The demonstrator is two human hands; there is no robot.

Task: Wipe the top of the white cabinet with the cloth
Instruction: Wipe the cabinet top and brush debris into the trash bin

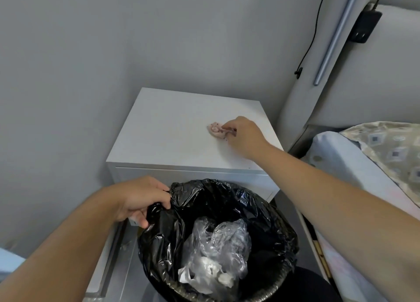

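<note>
The white cabinet (172,131) has a smooth, matt top; the cloth (216,130) is soft crumpled fabric. The bin liner (229,199) is thin black plastic — glossy, wrinkled — and holds clear crinkled film (218,240).

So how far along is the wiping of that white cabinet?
Done: the cloth is picked up and down on the cabinet top. In hand: the right hand pinches it right of the middle, while the left hand grips the bin bag in front. Left: the surface shows no wipe marks, so the share cleaned cannot be told; dark specks lie beside the cloth.
</note>
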